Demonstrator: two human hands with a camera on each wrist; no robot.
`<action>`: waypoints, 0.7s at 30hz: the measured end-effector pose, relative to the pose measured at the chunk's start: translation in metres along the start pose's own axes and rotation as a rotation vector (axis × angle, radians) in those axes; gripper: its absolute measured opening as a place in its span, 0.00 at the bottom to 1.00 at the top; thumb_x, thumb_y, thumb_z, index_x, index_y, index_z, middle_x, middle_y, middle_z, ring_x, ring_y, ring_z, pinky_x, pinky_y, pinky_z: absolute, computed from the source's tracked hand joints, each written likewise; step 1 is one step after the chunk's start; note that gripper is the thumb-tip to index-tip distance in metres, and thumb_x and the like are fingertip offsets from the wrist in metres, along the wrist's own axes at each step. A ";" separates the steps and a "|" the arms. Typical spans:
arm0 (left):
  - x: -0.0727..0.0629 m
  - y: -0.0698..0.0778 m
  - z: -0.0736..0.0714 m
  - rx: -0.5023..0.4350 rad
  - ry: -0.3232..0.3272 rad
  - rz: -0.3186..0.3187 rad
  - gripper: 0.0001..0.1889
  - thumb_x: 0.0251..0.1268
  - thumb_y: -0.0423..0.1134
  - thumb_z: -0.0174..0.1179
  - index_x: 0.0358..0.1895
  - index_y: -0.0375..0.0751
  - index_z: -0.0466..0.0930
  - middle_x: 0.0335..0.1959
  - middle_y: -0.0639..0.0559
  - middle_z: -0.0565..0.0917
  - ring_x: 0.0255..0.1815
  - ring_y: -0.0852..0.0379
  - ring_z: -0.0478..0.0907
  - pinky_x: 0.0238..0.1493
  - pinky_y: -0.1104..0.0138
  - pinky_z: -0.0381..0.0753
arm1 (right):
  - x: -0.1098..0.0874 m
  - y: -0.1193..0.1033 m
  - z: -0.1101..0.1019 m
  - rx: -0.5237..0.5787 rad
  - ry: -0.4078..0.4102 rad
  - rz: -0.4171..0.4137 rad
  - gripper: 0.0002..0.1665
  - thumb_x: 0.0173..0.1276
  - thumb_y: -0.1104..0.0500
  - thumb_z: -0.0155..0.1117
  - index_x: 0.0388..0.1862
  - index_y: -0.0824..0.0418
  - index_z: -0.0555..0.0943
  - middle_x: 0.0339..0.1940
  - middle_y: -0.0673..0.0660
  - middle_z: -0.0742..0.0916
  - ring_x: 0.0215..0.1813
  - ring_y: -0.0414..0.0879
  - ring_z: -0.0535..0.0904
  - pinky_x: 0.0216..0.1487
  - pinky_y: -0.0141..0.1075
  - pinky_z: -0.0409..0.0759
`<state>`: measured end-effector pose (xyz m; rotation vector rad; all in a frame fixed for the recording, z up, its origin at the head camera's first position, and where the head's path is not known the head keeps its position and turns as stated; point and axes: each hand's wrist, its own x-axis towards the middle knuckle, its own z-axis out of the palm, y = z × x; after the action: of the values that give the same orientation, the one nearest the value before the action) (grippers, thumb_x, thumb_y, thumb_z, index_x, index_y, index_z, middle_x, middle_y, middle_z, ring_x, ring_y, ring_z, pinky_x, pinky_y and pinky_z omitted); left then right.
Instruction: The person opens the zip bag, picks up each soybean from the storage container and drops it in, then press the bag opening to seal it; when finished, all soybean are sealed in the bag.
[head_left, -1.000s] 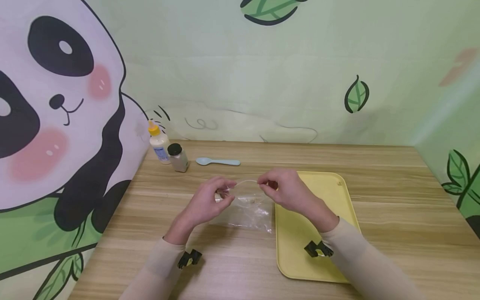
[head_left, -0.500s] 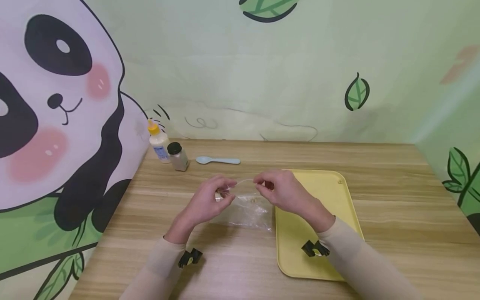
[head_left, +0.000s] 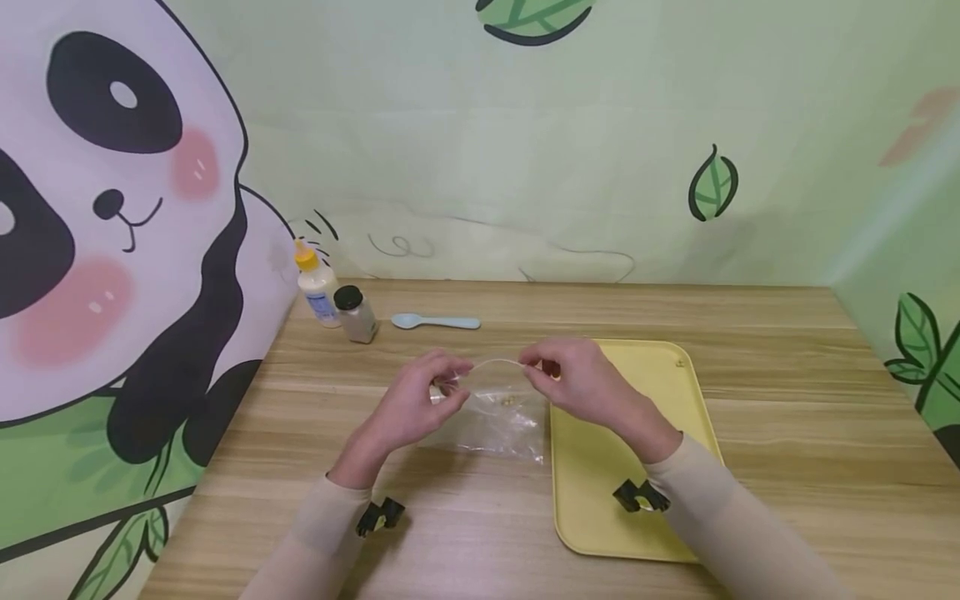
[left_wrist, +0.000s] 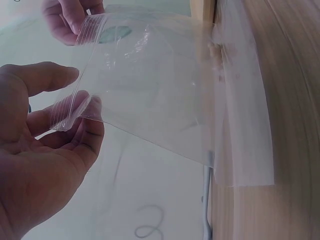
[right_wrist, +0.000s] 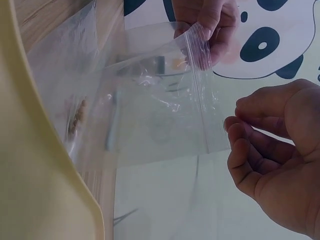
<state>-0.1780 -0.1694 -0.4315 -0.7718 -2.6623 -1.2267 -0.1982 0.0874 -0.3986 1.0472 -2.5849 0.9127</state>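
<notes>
A clear zip bag (head_left: 495, 425) stands with its lower part on the table, and several small golden-brown pieces (right_wrist: 77, 117) lie near its bottom. My left hand (head_left: 416, 404) holds one top corner, the fingers curled at the bag's zip edge (left_wrist: 80, 92) in the left wrist view. At the other end of the mouth, my right hand (head_left: 577, 383) pinches the rim between thumb and fingertips. Between the hands the rim bows up in a thin arc. In the right wrist view the right hand (right_wrist: 275, 155) is seen at the bag's edge.
A yellow tray (head_left: 637, 533) lies under the right forearm, with a small piece (head_left: 679, 363) near its far corner. Toward the back left stand a yellow-capped bottle (head_left: 321, 292) and a black-lidded jar (head_left: 357, 317). A light blue spoon (head_left: 437, 322) lies beside them.
My right hand shifts slightly left, then back right, still pinching the rim. The left hand stays put. The small pieces show more clearly through the bag.
</notes>
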 end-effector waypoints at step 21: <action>0.000 0.001 0.000 0.007 -0.002 -0.006 0.16 0.59 0.32 0.65 0.51 0.35 0.81 0.43 0.45 0.83 0.39 0.56 0.82 0.45 0.67 0.84 | -0.012 0.035 -0.017 -0.055 0.028 0.125 0.06 0.64 0.63 0.65 0.39 0.60 0.86 0.32 0.52 0.87 0.30 0.40 0.77 0.32 0.34 0.78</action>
<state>-0.1771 -0.1690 -0.4303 -0.7646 -2.6715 -1.2175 -0.2140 0.1240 -0.4059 0.8607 -2.6609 0.8719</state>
